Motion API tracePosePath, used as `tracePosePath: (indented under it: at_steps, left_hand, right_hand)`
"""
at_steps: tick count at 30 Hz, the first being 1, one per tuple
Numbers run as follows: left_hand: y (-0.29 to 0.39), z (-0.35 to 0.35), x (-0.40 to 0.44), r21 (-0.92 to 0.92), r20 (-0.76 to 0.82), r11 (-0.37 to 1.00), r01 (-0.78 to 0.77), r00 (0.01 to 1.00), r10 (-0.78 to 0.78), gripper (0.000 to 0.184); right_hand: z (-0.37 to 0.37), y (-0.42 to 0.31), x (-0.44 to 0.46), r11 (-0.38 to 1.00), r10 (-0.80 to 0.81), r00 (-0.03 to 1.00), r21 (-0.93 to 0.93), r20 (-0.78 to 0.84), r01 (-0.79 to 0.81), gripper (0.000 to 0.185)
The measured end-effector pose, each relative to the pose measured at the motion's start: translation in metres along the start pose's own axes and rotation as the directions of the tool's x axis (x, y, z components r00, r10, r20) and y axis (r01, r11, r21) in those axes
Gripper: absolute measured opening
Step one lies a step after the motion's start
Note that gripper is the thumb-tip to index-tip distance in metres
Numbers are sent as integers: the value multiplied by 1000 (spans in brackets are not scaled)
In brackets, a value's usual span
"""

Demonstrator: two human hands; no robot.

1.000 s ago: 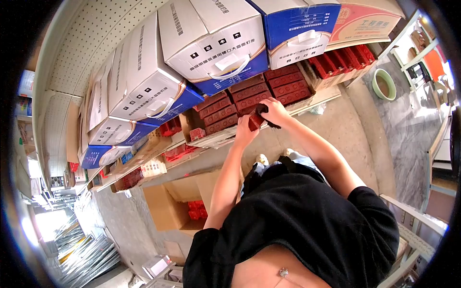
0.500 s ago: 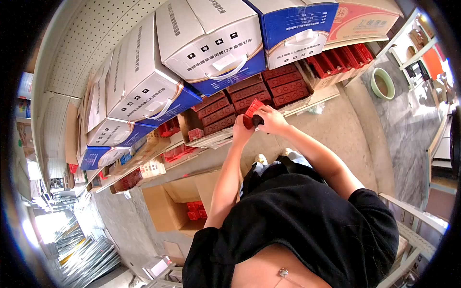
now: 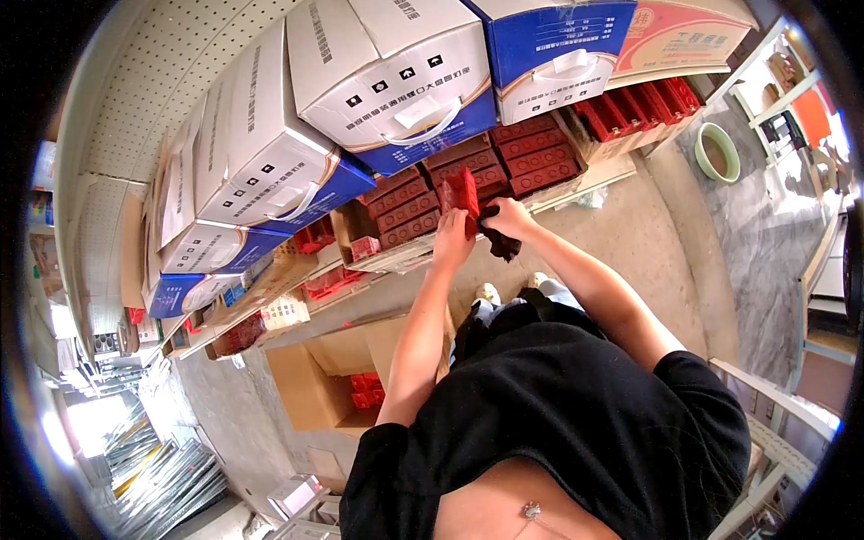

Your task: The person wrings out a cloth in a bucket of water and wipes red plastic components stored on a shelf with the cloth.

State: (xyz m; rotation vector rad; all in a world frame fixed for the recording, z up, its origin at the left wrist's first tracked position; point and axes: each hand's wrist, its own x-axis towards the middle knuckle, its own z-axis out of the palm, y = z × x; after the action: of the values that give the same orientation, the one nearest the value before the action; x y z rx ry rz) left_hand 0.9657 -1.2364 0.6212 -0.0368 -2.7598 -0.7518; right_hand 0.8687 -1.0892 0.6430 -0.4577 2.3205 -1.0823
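Head view: the left hand (image 3: pixel 453 241), the nearer, grips a red case (image 3: pixel 462 191), long axis pointing away from the body, across the open carton's (image 3: pixel 400 256) front edge. Right hand (image 3: pixel 510 219), just beside, clutches dark cloth (image 3: pixel 501 246).

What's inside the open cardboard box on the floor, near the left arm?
Inside the open cardboard box, a few red pieces show. What lies beneath them, or behind the left forearm, is covered and can't be seen.

"工程" on pink bx (image 3: pixel 661 49), arrow sign (image 3: pixel 436 61), white bx (image 3: pixel 360 81)
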Motion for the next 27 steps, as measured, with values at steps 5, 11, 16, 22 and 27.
tracePosePath:
  at_steps: [5, 11, 16, 22, 27]
  left_hand:
    - [2, -1, -6, -50, -34, 978, 203, 978, -205, 51]
    - [-3, 5, -23, -126, -154, 963, 240, 954, -258, 52]
    - [6, 7, -23, -186, -119, 941, 282, 945, -306, 52]
    - [7, 16, -27, -75, -157, 976, 206, 964, -215, 54]
    - [10, 13, -26, -118, -169, 939, 322, 926, -339, 54]
  right_hand:
    - [8, 14, 4, 995, 96, 988, -28, -123, -100, 54]
    - [-3, 15, -14, 991, -134, 987, 17, -90, 136, 50]
    - [-8, -18, -33, 959, -272, 962, -84, -7, 270, 41]
    - [2, -14, -27, 843, -487, 873, -241, 43, 482, 40]
    - [-8, -16, -30, 877, -443, 895, -182, 54, 446, 34]
